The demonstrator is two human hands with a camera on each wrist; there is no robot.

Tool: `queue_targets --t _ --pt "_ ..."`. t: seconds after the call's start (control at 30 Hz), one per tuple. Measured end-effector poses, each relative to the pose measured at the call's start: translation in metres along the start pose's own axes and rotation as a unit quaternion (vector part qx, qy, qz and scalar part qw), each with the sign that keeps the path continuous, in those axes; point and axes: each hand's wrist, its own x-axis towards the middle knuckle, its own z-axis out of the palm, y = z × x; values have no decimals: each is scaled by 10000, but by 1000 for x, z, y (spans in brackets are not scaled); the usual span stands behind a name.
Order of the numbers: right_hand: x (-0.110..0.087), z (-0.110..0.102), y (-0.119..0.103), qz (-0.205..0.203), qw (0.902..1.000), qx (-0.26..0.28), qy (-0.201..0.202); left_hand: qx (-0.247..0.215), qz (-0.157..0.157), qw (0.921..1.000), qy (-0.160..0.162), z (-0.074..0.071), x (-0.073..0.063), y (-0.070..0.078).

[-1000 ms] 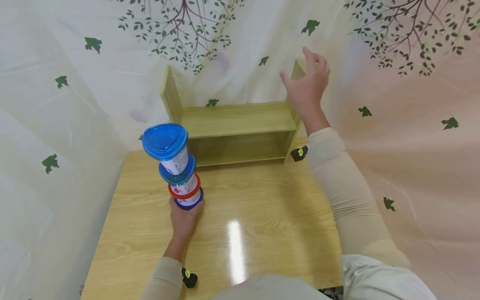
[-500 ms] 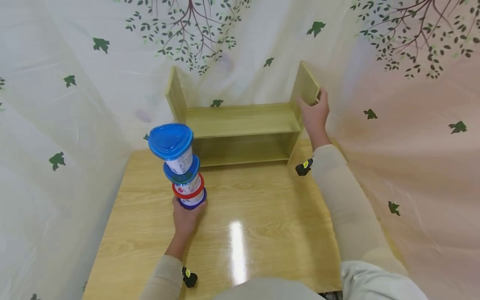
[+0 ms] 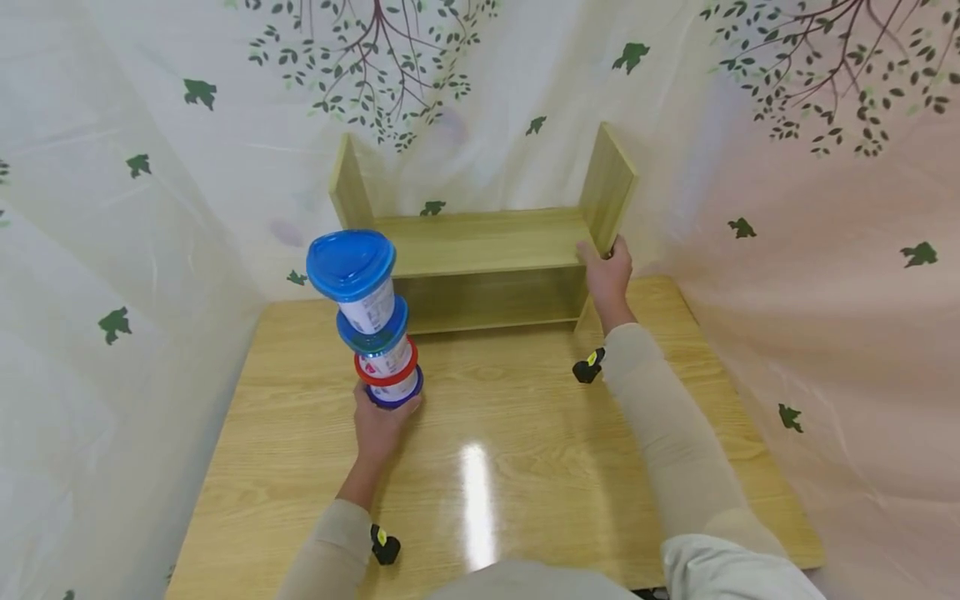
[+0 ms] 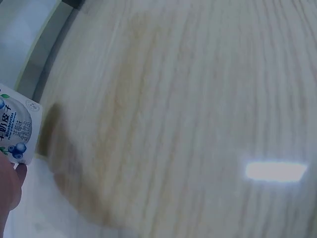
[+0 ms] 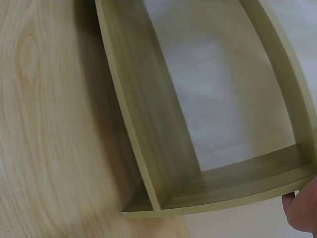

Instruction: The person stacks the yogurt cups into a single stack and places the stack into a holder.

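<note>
My left hand (image 3: 381, 425) grips the lowest cup of a tilted stack of several lidded plastic cups (image 3: 371, 315) above the table. A blue rounded-triangle lid (image 3: 351, 265) tops the stack; under it show blue, red and dark blue rims. In the left wrist view, a white label with blueberries (image 4: 19, 129) sits just above my fingers (image 4: 11, 183). My right hand (image 3: 609, 282) holds the front edge of the right side panel of a wooden shelf (image 3: 480, 243), thumb inside and fingers outside. The right wrist view shows the shelf's side panel (image 5: 247, 193) and my fingers (image 5: 303, 210) at its edge.
The shelf has two levels and stands at the back of the wooden table (image 3: 517, 442), close to a leaf-printed curtain (image 3: 480, 100). Curtains also hang on the left and right. A black device (image 3: 386, 546) is worn at the left wrist, another (image 3: 588, 367) at the right.
My right hand has come down from above the shelf onto its right panel, then slid lower along the front edge. My left hand has carried the cup stack slightly right and up.
</note>
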Motion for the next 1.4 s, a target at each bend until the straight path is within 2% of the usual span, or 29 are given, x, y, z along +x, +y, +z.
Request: queue_targets --t 0.1,0.3,0.47,0.77,0.9,1.0,1.13,1.4 --pt "-2 0 7 143 9998 77 70 -19 105 9999 -60 8 3 9" --pt "-4 0 15 520 9957 770 68 45 205 9995 -228 19 7 26" --pt "-3 1 15 569 9936 968 82 66 413 9984 -368 27 10 40" --pt "-3 1 13 532 9942 926 152 198 883 9948 -457 47 18 61" --pt "-3 1 14 585 9943 875 169 121 906 9945 -511 56 21 72" --pt "-3 3 15 570 9945 864 159 100 943 9940 -553 60 25 82" --pt "-2 3 16 557 9948 834 158 60 1175 9914 -579 65 30 96" --pt "-2 2 15 566 9944 881 138 251 1395 9878 -649 69 40 124"
